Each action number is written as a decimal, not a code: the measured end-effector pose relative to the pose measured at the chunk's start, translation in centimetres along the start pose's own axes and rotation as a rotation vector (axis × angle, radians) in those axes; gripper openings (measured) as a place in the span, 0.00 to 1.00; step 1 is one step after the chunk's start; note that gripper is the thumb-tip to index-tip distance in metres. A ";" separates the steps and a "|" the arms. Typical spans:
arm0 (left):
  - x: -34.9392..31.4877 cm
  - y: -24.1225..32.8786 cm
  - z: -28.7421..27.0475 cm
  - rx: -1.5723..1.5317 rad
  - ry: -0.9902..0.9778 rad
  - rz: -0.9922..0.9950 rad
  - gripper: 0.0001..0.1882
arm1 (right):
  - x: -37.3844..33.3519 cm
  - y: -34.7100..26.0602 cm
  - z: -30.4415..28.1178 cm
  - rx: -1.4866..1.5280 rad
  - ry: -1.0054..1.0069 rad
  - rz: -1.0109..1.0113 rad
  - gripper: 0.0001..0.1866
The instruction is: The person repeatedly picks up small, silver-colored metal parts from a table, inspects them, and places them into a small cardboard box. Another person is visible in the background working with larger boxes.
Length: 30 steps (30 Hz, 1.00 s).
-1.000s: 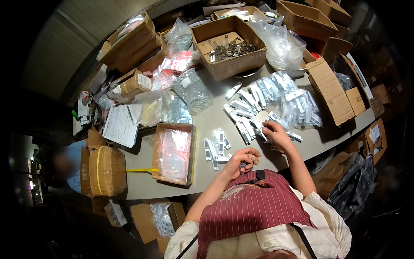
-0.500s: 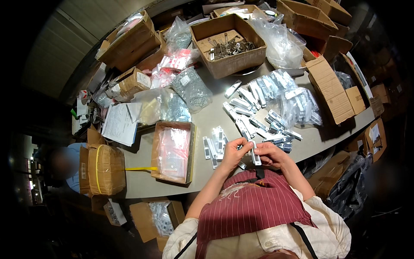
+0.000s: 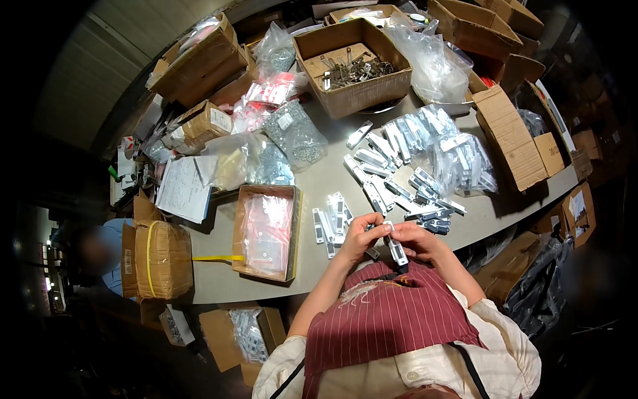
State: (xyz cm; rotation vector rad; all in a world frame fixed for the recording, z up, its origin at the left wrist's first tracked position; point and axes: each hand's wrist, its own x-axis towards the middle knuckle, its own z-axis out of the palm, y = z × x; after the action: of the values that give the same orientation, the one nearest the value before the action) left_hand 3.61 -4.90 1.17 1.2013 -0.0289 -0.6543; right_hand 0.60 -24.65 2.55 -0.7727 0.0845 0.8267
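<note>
My left hand [image 3: 365,234] and my right hand [image 3: 417,241] meet at the table's near edge, fingers pinched round a slim silver metal fitting [image 3: 397,251]. Its lower end sticks out toward my apron and looks dark at the tip. The fingers cover its upper end. Left of my left hand stands a small group of similar silver fittings [image 3: 330,223]. Beyond my hands, more loose silver fittings [image 3: 375,186], some with dark insets, are spread over the grey table [image 3: 319,179].
Clear bags of fittings [image 3: 465,163] lie to the right. Behind stands a carton of small metal parts [image 3: 352,100]. An open box of plastic bags [image 3: 296,233] is on the left, beside a taped carton [image 3: 166,259]. At far left, a person in blue [image 3: 113,253].
The held fitting has shifted and turned in my fingers, so its lower end reaches closer to my apron. My hands have moved only slightly.
</note>
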 end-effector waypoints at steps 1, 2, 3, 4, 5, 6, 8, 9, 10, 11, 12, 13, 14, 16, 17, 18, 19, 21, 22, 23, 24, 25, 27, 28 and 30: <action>0.1 -0.2 0.0 0.033 0.017 0.039 0.14 | 0.2 0.7 -0.4 0.009 0.023 -0.011 0.16; 0.1 -0.4 -0.2 0.054 0.032 0.061 0.12 | 0.3 1.2 -0.6 0.018 0.045 -0.024 0.15; 0.2 -0.7 -0.3 0.076 0.047 0.082 0.11 | 0.4 1.5 -0.7 0.036 0.081 -0.044 0.14; 0.1 -1.0 -0.6 0.086 0.060 0.085 0.08 | 0.7 1.8 -0.8 0.053 0.117 -0.064 0.14; -0.1 -0.9 -0.6 0.096 0.076 0.087 0.05 | 1.0 1.8 -0.1 0.072 0.153 -0.082 0.13; -0.2 -0.8 -0.2 0.092 0.133 0.165 0.08 | 0.6 0.5 1.1 0.025 0.173 -0.072 0.12; -0.6 -0.3 0.9 0.085 0.246 0.324 0.14 | 1.2 0.6 0.3 0.043 0.209 -0.127 0.10; -0.7 0.3 0.7 -0.162 0.156 0.283 0.15 | 1.3 0.5 -0.1 0.055 0.224 -0.160 0.10; -0.8 1.2 0.0 -0.407 0.065 0.238 0.15 | 1.1 0.3 -0.5 0.052 0.249 -0.183 0.10; -0.9 1.9 -0.6 -0.651 -0.025 0.191 0.16 | 0.9 -0.1 -0.3 0.047 0.271 -0.204 0.11; -1.0 2.4 -0.7 -0.807 -0.072 0.147 0.15 | 0.9 -0.3 -0.2 0.043 0.293 -0.225 0.11; -1.0 2.3 -0.7 -0.788 -0.055 0.119 0.13 | 0.9 -0.3 -0.4 0.058 0.279 -0.239 0.12; -1.0 2.1 -0.6 -0.770 -0.039 0.092 0.12 | 0.9 -0.4 -0.4 0.072 0.265 -0.253 0.12; -0.8 1.4 -0.3 -0.681 -0.014 -0.013 0.11 | 0.8 -0.6 -0.1 0.040 0.319 -0.273 0.14; -0.8 0.9 0.0 -0.610 -0.006 -0.090 0.11 | 0.7 -0.9 0.3 0.024 0.315 -0.273 0.14; -0.7 0.3 0.2 -0.539 0.003 -0.166 0.11 | 0.6 -1.1 0.6 0.007 0.310 -0.272 0.14; -0.5 -0.2 0.3 -0.468 0.012 -0.242 0.11 | 0.5 -1.2 0.8 -0.009 0.306 -0.272 0.13; 0.0 -1.5 0.3 -0.155 -0.110 -0.154 0.12 | 0.6 -1.0 0.7 -0.024 0.278 -0.278 0.14; 0.2 -2.2 0.2 -0.326 -0.137 -0.236 0.12 | 0.7 -0.9 0.6 -0.032 0.264 -0.280 0.14; -0.2 -1.2 0.5 -0.400 -0.164 -0.300 0.13 | 0.8 -0.8 0.5 -0.042 0.287 -0.279 0.14; -0.5 -0.1 0.9 -0.473 -0.186 -0.366 0.13 | 0.9 -0.7 0.4 -0.053 0.310 -0.276 0.14; -0.3 -0.5 0.7 -0.375 -0.121 -0.302 0.13 | 1.0 -0.7 0.2 -0.063 0.331 -0.273 0.15; -0.1 -1.5 -0.1 -0.307 0.035 -0.205 0.13 | 1.6 -0.8 -0.1 -0.215 0.421 -0.204 0.15; -0.1 -1.8 -0.8 -0.337 0.123 -0.168 0.13 | 2.0 -0.9 -0.4 -0.292 0.465 -0.167 0.15; -0.4 0.0 -0.9 -0.455 0.278 -0.134 0.12 | 3.4 0.3 -3.1 -0.647 0.500 -0.196 0.17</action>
State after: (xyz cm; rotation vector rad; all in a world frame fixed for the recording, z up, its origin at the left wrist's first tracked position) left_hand 3.59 -3.95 0.97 0.8472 0.4168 -0.5656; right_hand 3.42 -24.35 -1.06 -1.5648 0.1866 0.4508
